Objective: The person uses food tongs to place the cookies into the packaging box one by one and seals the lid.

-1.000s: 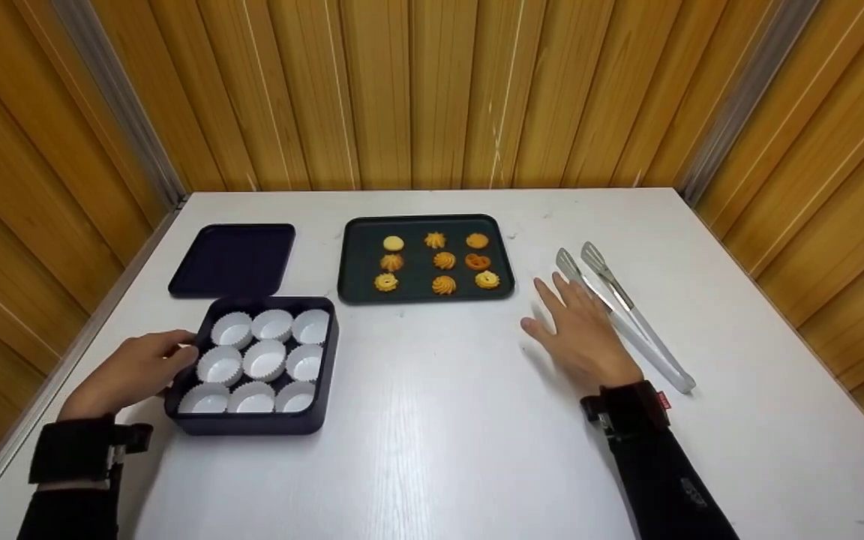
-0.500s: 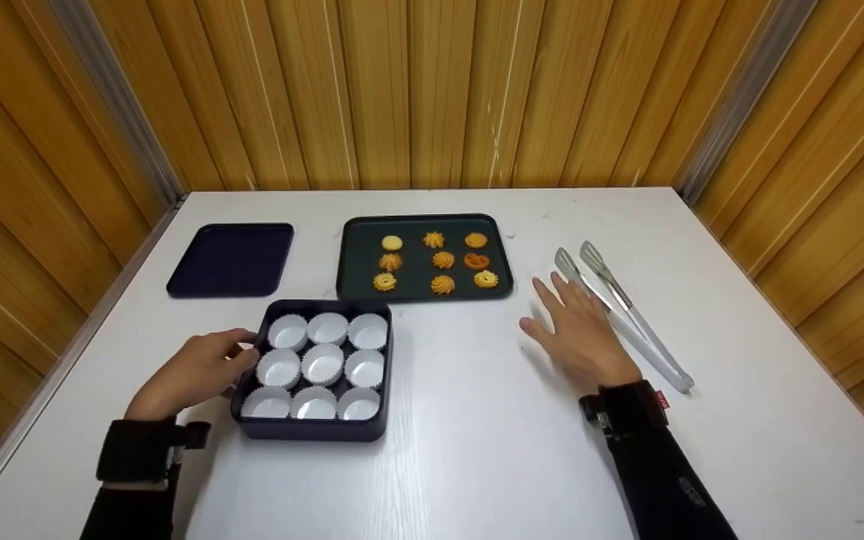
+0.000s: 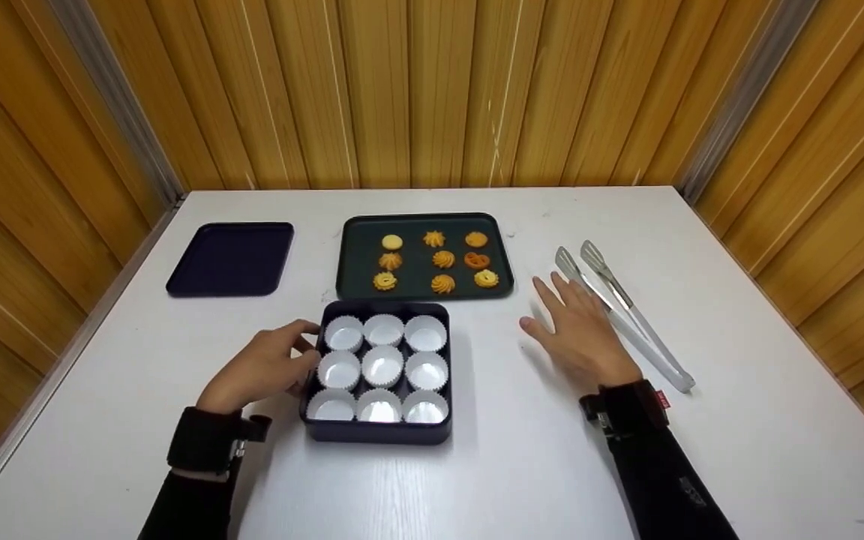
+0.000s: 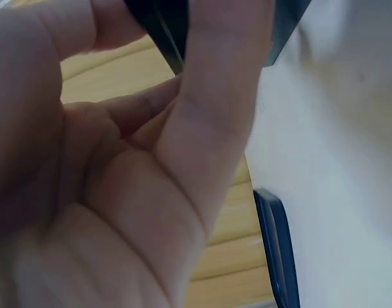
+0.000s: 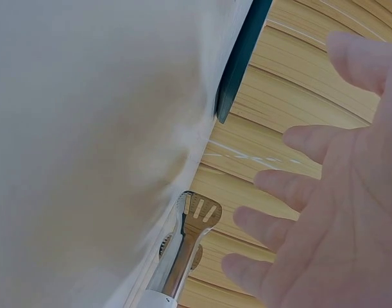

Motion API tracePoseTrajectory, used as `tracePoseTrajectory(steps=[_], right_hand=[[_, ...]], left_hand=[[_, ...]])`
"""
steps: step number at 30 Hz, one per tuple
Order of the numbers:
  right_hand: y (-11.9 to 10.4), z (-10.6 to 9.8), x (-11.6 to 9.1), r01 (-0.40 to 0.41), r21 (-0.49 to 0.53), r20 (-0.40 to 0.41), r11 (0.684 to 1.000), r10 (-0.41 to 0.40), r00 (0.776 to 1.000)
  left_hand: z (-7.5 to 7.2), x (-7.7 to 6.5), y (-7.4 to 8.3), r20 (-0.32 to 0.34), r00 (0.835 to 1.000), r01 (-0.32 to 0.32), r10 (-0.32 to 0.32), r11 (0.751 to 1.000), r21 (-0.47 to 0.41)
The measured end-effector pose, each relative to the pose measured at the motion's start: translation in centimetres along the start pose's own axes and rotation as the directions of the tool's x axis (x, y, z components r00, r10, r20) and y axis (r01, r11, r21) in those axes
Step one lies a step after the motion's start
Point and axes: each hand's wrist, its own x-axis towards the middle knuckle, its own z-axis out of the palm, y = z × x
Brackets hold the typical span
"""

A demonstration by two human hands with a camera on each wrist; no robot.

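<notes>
Dark navy, 1 sq. box [image 3: 377, 432], rounded corners, sits mid-table, just on the near side of the baking tray [image 3: 413, 274]; inside, 9 white fluted cups [image 3: 382, 365], 3x3, shiny bases. L hand [image 3: 263, 367] is at the box's left wall, fingers bent & touching; can't tell if it grasps or only pushes. R hand [image 3: 582, 334] is released, fingers spread, just beside 1 pr. tongs [image 3: 649, 330]: slotted metal heads, pale handles. Tray: dark green, rect., w/ 9 cookies [image 3: 443, 259], 3 rows of 3, incl. 1 pretzel shape, 1 smooth pale round, several ridged. 1 flat navy lid [image 3: 231, 261] lies left of tray, apart. 2 black wristbands [image 3: 203, 439]; R one's red tag [image 3: 663, 399] & R sleeve's grey print [image 3: 693, 492] too small to read. White table [image 3: 522, 480], faint grain; wood-look panels [image 3: 432, 97] behind.
</notes>
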Motion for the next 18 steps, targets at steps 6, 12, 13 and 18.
tracePoseTrajectory(steps=[6,12,13,18], right_hand=[[0.0,0.1,0.1,0.016,0.010,-0.020,1.000,-0.016,1.000],[-0.1,0.2,0.3,0.043,0.083,-0.019,0.996,-0.041,0.999],[-0.2,0.2,0.3,0.046,0.102,-0.012,0.994,-0.045,0.999],[-0.9,0.4,0.6,0.057,0.206,0.034,0.977,-0.066,0.997]], left_hand=[[1.9,1.3,1.7,0.018,1.000,-0.020,0.020,1.000,-0.007],[3.7,2.4,3.0,0.017,1.000,-0.025,0.026,0.999,-0.047],[4.0,2.5,3.2,0.015,1.000,-0.027,0.027,0.998,-0.054],[5.3,3.2,3.8,-0.035,0.998,-0.050,0.048,0.998,-0.031]])
